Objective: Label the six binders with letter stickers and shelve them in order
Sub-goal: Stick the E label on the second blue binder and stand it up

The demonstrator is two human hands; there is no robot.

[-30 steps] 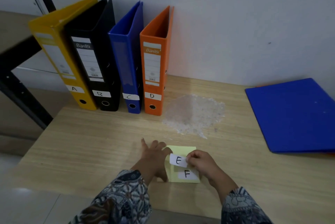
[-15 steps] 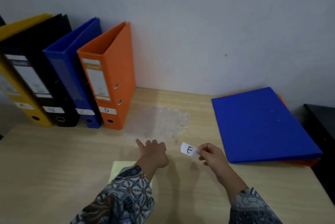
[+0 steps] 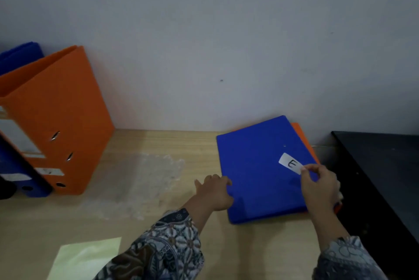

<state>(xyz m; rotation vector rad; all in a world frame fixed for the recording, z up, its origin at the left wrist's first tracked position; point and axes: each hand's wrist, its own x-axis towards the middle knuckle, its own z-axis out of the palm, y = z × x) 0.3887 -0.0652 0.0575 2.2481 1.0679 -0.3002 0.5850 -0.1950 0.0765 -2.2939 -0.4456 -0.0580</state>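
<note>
Blue binder (image 3: 256,177) beneath right hand (image 3: 319,189), E sticker (image 3: 290,163) pinched

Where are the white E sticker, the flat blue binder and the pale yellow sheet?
white E sticker (image 3: 292,163): head view, on the letter.
flat blue binder (image 3: 254,166): head view, bare top cover.
pale yellow sheet (image 3: 84,259): head view, its middle.

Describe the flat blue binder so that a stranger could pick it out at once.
Find the pale wooden table by the wall; look to its right end. The flat blue binder lies there atop a flat orange binder. Unlike the upright orange binder at left, it lies cover-up.
</note>
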